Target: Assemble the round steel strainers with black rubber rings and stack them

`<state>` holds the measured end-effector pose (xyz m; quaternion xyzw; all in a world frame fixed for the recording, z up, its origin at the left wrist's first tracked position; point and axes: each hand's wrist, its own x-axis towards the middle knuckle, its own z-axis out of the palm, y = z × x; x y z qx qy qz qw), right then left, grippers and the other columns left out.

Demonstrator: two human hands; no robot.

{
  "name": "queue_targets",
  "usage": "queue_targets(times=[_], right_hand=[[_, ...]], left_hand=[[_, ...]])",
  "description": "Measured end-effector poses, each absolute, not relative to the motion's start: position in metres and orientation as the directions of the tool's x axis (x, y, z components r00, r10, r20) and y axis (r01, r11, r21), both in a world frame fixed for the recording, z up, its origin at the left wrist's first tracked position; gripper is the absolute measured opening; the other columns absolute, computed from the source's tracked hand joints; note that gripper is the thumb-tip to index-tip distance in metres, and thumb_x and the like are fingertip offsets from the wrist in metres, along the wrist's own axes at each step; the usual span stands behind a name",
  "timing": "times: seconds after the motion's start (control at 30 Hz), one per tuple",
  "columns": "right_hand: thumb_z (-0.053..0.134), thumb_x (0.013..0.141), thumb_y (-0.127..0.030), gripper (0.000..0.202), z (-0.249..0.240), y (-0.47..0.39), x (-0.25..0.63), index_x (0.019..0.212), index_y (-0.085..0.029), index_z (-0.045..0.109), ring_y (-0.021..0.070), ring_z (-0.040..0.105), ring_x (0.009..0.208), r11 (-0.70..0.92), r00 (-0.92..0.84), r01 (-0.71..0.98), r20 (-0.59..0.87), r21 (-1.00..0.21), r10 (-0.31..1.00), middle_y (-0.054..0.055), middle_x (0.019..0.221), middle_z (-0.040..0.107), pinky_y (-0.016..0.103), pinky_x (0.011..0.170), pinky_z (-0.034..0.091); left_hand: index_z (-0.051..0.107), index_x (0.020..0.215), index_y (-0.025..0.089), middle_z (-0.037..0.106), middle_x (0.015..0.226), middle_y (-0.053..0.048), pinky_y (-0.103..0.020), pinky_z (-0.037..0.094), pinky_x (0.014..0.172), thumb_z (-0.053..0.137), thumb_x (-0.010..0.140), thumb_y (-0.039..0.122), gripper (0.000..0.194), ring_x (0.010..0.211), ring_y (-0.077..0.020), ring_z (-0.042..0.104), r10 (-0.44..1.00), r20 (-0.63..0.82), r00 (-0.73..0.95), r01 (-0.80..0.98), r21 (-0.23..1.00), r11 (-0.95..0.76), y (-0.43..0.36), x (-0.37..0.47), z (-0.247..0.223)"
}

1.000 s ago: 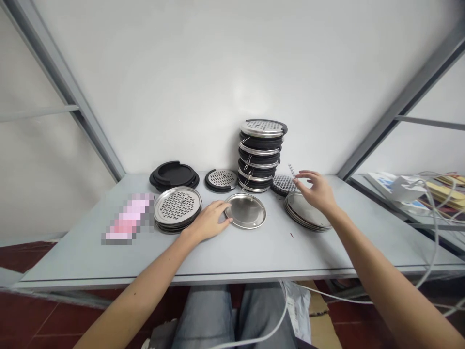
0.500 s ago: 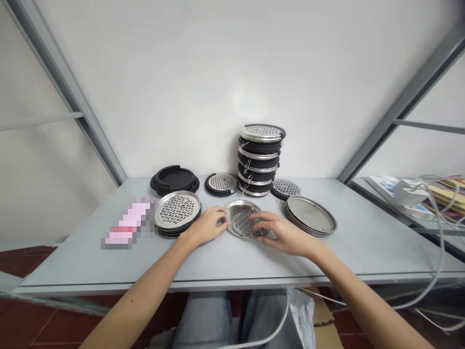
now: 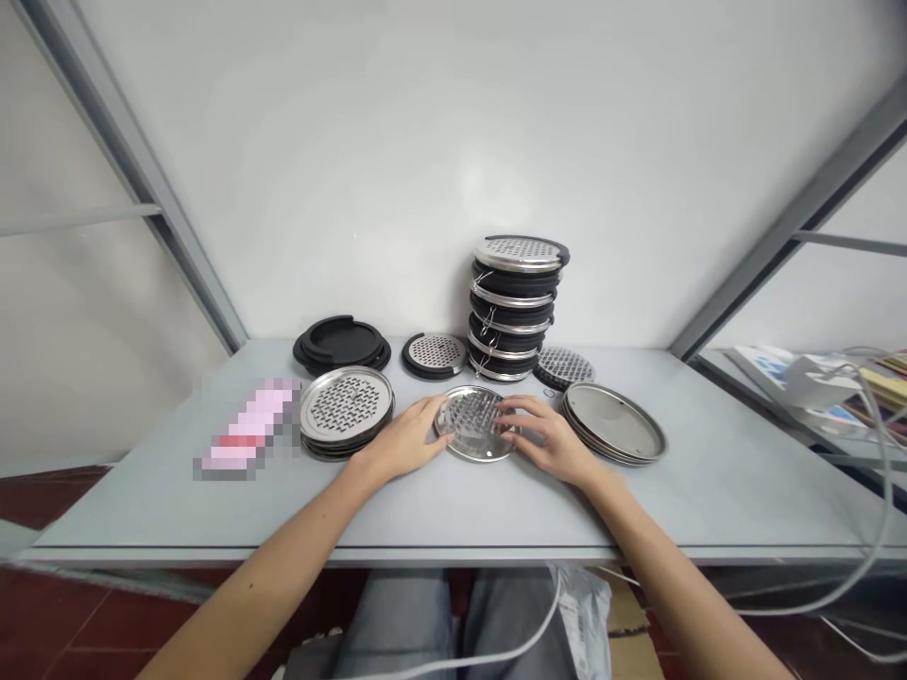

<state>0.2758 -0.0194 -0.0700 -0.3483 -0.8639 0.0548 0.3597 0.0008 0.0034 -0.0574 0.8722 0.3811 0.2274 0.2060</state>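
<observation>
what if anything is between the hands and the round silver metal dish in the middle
Nothing visible stands in the way: the left hand reaches over the left edge of the round silver metal dish, the right hand over its right edge.

Your head camera looked forward and down.
From above your lap [image 3: 397,619] at bottom centre, it faced the wall [image 3: 397,142] across the upper frame, near enough to set your left hand [image 3: 411,436] and right hand [image 3: 551,442] around mid-frame, the table's front edge [image 3: 468,554] lower down.
</observation>
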Motion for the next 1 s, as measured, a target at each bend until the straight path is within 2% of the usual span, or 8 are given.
queue_targets(times=[0.13, 0.23, 0.33, 0.43, 0.53, 0.73, 0.87, 1.0], right_hand=[[0.058, 0.089, -0.022, 0.025, -0.071, -0.025, 0.279, 0.11, -0.028, 0.07, 0.0234, 0.059, 0.104, 0.743, -0.477, 0.571, 0.594, -0.35, 0.647, 0.008, 0.112, 0.067, 0.043, 0.089, 0.051], [0.059, 0.089, -0.024, 0.024, -0.071, -0.027, 0.283, 0.109, -0.029, 0.071, 0.023, 0.06, 0.101, 0.725, -0.482, 0.57, 0.557, -0.387, 0.676, 0.008, 0.111, 0.068, 0.041, 0.085, 0.053], [0.058, 0.089, -0.023, 0.024, -0.073, -0.025, 0.284, 0.109, -0.029, 0.071, 0.0231, 0.059, 0.102, 0.732, -0.487, 0.557, 0.559, -0.392, 0.671, 0.008, 0.111, 0.068, 0.042, 0.087, 0.052], [0.059, 0.09, -0.023, 0.024, -0.075, -0.023, 0.28, 0.109, -0.029, 0.071, 0.0232, 0.059, 0.104, 0.736, -0.503, 0.551, 0.548, -0.392, 0.668, 0.008, 0.112, 0.068, 0.043, 0.088, 0.051], [0.06, 0.089, -0.025, 0.023, -0.076, -0.023, 0.276, 0.108, -0.028, 0.072, 0.0227, 0.06, 0.102, 0.728, -0.513, 0.556, 0.523, -0.401, 0.681, 0.008, 0.111, 0.069, 0.042, 0.087, 0.052], [0.06, 0.088, -0.026, 0.022, -0.078, -0.023, 0.271, 0.108, -0.025, 0.071, 0.0241, 0.061, 0.106, 0.683, -0.465, 0.569, 0.505, -0.458, 0.727, 0.008, 0.11, 0.071, 0.043, 0.092, 0.052], [0.06, 0.088, -0.027, 0.025, -0.079, -0.023, 0.269, 0.11, -0.024, 0.07, 0.0255, 0.061, 0.112, 0.612, -0.405, 0.609, 0.466, -0.505, 0.787, 0.008, 0.111, 0.071, 0.045, 0.098, 0.05], [0.056, 0.09, -0.026, 0.025, -0.079, -0.024, 0.269, 0.11, -0.024, 0.071, 0.0261, 0.057, 0.12, 0.59, -0.437, 0.633, 0.399, -0.501, 0.806, 0.008, 0.115, 0.07, 0.046, 0.101, 0.048]], left_hand=[[0.029, 0.143, 0.021, 0.051, 0.134, -0.011, -0.041, 0.04, 0.106, 0.056, 0.088, 0.034, 0.063, 0.123, -0.0271, 0.051, 0.774, 0.231, 0.59, 0.58, 0.546, -0.605, 0.004, 0.001, -0.06], [0.035, 0.14, 0.023, 0.051, 0.135, -0.01, -0.04, 0.04, 0.106, 0.054, 0.089, 0.033, 0.055, 0.122, -0.0263, 0.051, 0.757, 0.244, 0.606, 0.569, 0.532, -0.627, 0.005, 0.001, -0.062], [0.048, 0.13, 0.023, 0.051, 0.132, -0.008, -0.039, 0.04, 0.106, 0.051, 0.091, 0.034, 0.041, 0.12, -0.0251, 0.053, 0.737, 0.246, 0.629, 0.566, 0.506, -0.651, 0.006, 0.001, -0.063], [0.055, 0.121, 0.021, 0.052, 0.129, -0.008, -0.038, 0.041, 0.105, 0.051, 0.091, 0.034, 0.033, 0.117, -0.0248, 0.055, 0.737, 0.233, 0.634, 0.578, 0.491, -0.652, 0.006, 0.0, -0.063], [0.055, 0.12, 0.021, 0.052, 0.129, -0.008, -0.038, 0.041, 0.105, 0.05, 0.092, 0.034, 0.032, 0.116, -0.0248, 0.055, 0.74, 0.22, 0.636, 0.59, 0.48, -0.649, 0.006, -0.001, -0.062], [0.047, 0.132, 0.021, 0.054, 0.13, -0.008, -0.039, 0.041, 0.105, 0.051, 0.092, 0.034, 0.042, 0.117, -0.0253, 0.055, 0.754, 0.232, 0.614, 0.606, 0.473, -0.64, 0.006, -0.001, -0.062], [0.049, 0.13, 0.022, 0.056, 0.127, -0.008, -0.039, 0.041, 0.104, 0.052, 0.091, 0.034, 0.041, 0.115, -0.0251, 0.056, 0.754, 0.24, 0.612, 0.6, 0.481, -0.64, 0.006, -0.001, -0.062], [0.051, 0.128, 0.022, 0.057, 0.126, -0.007, -0.039, 0.041, 0.104, 0.05, 0.092, 0.034, 0.037, 0.115, -0.0243, 0.056, 0.751, 0.235, 0.618, 0.6, 0.476, -0.643, 0.004, 0.0, -0.059]])
